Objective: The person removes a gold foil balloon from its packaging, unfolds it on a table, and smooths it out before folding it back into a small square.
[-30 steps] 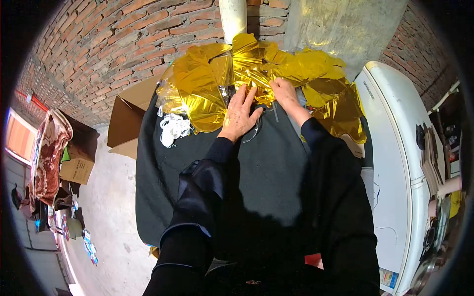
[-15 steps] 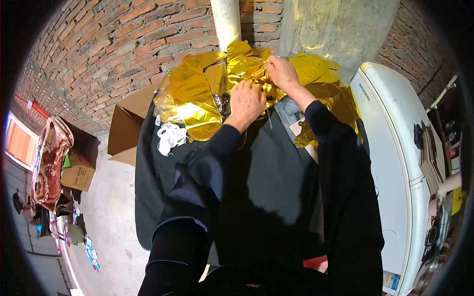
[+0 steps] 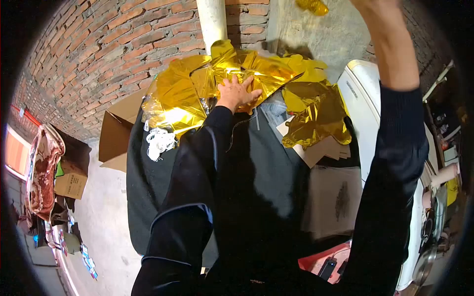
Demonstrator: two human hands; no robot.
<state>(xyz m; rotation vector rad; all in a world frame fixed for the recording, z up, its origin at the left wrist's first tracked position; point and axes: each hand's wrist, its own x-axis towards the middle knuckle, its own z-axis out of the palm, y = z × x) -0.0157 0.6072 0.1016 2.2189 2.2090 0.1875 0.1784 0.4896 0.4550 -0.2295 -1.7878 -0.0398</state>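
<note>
Flat gold foil balloons lie heaped at the far end of the black-covered table. My left hand rests on the foil with its fingers spread. High at the upper right, my right hand is raised and mostly cut off by the frame's top edge, its fingers hidden. A blurred gold foil piece hangs to its left; whether the hand holds it is out of view. Another gold foil balloon lies at the right over pale cards. White string is bunched at the left.
A clear plastic bag and a transparent sleeve lie on the table. A red box holds a dark device. A white fridge-like appliance stands right, an open carton left. A pipe runs up the brick wall.
My right hand has left the foil and swung up and right, out past the top edge. My left hand has spread flatter on the foil. A gold piece has appeared at the top.
</note>
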